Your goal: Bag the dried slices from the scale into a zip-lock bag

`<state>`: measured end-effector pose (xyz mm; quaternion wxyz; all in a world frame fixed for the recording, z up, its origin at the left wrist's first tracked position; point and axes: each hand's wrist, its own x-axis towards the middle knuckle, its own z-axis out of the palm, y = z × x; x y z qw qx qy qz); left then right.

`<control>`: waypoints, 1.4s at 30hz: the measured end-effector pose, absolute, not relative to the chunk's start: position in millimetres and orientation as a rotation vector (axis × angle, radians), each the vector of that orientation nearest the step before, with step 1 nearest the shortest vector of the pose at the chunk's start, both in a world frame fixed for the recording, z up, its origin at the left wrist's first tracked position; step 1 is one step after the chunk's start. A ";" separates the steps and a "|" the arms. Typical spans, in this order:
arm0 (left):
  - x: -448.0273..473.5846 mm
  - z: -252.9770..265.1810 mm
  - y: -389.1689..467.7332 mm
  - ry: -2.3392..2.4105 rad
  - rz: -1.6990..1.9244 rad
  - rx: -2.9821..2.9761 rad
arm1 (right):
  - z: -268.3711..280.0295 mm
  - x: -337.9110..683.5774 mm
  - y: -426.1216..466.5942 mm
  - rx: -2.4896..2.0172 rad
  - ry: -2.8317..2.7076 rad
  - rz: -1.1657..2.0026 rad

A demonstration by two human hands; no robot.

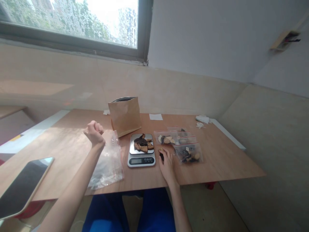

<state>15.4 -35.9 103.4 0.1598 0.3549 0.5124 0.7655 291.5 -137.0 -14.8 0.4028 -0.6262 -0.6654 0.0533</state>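
My left hand is raised in a closed fist above the table, left of a brown paper bag that stands with its top open. Nothing sticks out of the fist. My right hand rests on the table just right of a kitchen scale, its fingers curled round a dark-edged dried slice, perhaps mushroom. Several brown dried slices lie heaped on the scale's metal plate. The display is lit, but its digits are too blurred to read.
Clear zip bags lie flat on the left. Right of my right hand are several zip bags with dried pieces. A phone is at the near left. White paper and crumpled tissue lie by the wall.
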 end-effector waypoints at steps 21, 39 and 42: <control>21.8 35.8 -122.7 1.998 0.299 2.088 | -8.2 290.8 -139.4 -1.527 -1.577 0.159; 39.4 75.4 -132.6 1.942 0.766 1.975 | 41.0 148.3 -129.1 -1.163 -1.395 1.248; 30.9 73.4 -131.4 1.992 0.761 1.932 | 37.4 136.6 -130.3 -1.158 -1.433 1.297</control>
